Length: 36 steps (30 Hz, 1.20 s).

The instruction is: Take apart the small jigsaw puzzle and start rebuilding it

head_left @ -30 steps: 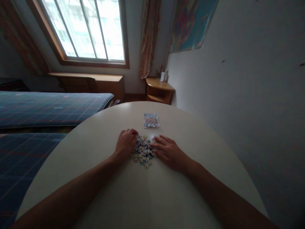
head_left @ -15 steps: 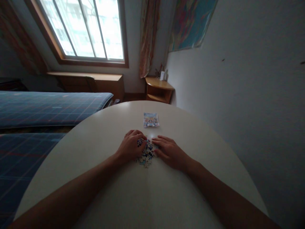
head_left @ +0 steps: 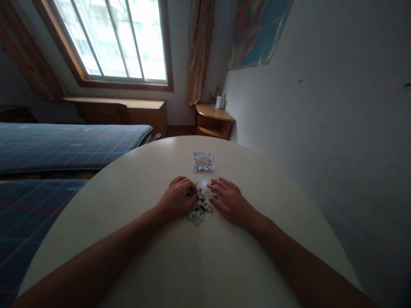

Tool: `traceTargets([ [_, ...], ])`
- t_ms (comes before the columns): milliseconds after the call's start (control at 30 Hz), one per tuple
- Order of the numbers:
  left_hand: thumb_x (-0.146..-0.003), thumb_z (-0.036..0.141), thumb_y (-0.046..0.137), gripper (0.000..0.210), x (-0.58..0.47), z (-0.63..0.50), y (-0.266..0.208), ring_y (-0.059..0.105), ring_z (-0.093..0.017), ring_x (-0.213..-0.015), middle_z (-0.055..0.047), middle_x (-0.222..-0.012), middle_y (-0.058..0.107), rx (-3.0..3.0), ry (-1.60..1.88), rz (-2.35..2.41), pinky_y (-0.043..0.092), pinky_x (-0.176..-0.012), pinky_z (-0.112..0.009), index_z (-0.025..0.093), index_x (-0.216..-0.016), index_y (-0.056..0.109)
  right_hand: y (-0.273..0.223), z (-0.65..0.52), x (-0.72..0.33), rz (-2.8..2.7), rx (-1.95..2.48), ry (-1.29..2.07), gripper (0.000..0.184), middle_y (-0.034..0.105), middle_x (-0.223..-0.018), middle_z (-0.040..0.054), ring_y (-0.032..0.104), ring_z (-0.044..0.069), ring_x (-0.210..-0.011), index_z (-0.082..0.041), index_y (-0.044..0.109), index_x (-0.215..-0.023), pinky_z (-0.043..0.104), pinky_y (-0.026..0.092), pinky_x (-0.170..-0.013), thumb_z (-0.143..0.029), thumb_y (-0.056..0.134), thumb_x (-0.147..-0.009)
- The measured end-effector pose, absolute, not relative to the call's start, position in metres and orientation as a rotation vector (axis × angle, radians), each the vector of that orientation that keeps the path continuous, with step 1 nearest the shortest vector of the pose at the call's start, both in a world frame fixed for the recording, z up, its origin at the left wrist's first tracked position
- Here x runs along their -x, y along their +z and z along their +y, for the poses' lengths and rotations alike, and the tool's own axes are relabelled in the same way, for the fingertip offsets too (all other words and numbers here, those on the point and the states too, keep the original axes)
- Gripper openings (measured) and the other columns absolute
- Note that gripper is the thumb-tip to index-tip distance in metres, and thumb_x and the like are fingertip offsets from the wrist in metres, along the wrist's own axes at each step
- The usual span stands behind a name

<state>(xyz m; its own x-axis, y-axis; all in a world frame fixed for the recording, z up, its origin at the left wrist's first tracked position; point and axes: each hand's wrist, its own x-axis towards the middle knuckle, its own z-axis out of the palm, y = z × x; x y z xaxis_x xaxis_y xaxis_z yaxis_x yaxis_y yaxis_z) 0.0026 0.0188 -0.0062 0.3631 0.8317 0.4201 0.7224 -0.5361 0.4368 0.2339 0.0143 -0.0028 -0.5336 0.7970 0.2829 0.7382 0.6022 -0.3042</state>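
A small heap of jigsaw puzzle pieces (head_left: 199,207), some pale and some dark blue, lies on the white round table (head_left: 199,265) between my hands. My left hand (head_left: 178,194) curls over the heap's left side, thumb and fingertips drawn together; whether a piece is pinched there is hidden. On the right edge of the heap rests my right hand (head_left: 229,199), its fingers spread and slightly bent, with a few pieces beside and under the fingertips. Beyond both hands lies a small square printed picture sheet (head_left: 203,161) in blue and orange.
To the left of the table is a bed with a blue plaid mattress (head_left: 70,143). A wooden corner shelf (head_left: 215,112) and a long wooden desk (head_left: 144,103) stand beyond the table, below the window. The white wall (head_left: 321,141) runs along the right.
My right hand has shifted slightly right and away, its fingers lifting and spreading, uncovering more pieces. My left fingers have curled in a little more over the heap.
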Motion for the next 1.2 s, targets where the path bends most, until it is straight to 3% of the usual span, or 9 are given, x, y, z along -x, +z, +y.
traceTargets([
  [200, -0.078, 0.021, 0.065, 0.022, -0.003, 0.015, -0.007, 0.056, -0.027, -0.106, -0.006, -0.100, 0.067, -2.475, 0.895, 1.429, 0.044, -0.099, -0.042, 0.022, -0.099, 0.065, 0.002, 0.011, -0.235, -2.507, 1.063, 0.242, 0.034, 0.060, -0.138, 0.0070, 0.037, 0.031, -0.141, -0.028, 0.065, -0.127, 0.056, 0.032, -0.113, -0.037, 0.057, -0.095],
  [433, -0.080, 0.025, 0.066, 0.012, -0.002, 0.016, -0.007, 0.056, -0.026, -0.102, -0.005, -0.096, 0.065, -2.443, 0.882, 1.434, 0.045, -0.097, -0.042, 0.021, -0.091, 0.062, 0.004, 0.016, -0.237, -2.528, 0.902, 0.299, 0.030, 0.067, -0.128, 0.0059, 0.047, 0.025, -0.134, -0.026, 0.068, -0.123, 0.048, 0.038, -0.112, -0.030, 0.055, -0.096],
  [667, -0.080, 0.019, 0.066, 0.007, -0.003, 0.019, -0.005, 0.060, -0.023, -0.095, -0.004, -0.089, 0.068, -2.403, 0.972, 1.335, 0.046, -0.093, -0.038, 0.021, -0.086, 0.061, 0.004, 0.014, -0.235, -2.494, 0.917, 0.340, 0.029, 0.065, -0.131, 0.0070, 0.048, 0.025, -0.133, -0.025, 0.068, -0.121, 0.047, 0.040, -0.112, -0.031, 0.058, -0.095],
  [833, -0.087, 0.024, 0.065, 0.010, -0.002, 0.023, -0.008, 0.062, -0.022, -0.094, -0.002, -0.090, 0.072, -2.319, 1.002, 1.430, 0.047, -0.091, -0.037, 0.022, -0.096, 0.068, 0.004, 0.015, -0.237, -2.488, 0.903, 0.290, 0.026, 0.068, -0.127, 0.0069, 0.051, 0.026, -0.131, -0.025, 0.071, -0.116, 0.049, 0.042, -0.109, -0.030, 0.060, -0.093],
  [1200, -0.087, 0.029, 0.067, 0.010, 0.000, 0.027, -0.009, 0.064, -0.022, -0.092, -0.002, -0.088, 0.075, -2.224, 0.969, 1.563, 0.048, -0.086, -0.034, 0.023, -0.093, 0.074, 0.005, 0.016, -0.237, -2.502, 0.879, 0.357, 0.029, 0.067, -0.127, 0.0087, 0.050, 0.027, -0.131, -0.022, 0.068, -0.120, 0.049, 0.042, -0.109, -0.031, 0.059, -0.094],
])
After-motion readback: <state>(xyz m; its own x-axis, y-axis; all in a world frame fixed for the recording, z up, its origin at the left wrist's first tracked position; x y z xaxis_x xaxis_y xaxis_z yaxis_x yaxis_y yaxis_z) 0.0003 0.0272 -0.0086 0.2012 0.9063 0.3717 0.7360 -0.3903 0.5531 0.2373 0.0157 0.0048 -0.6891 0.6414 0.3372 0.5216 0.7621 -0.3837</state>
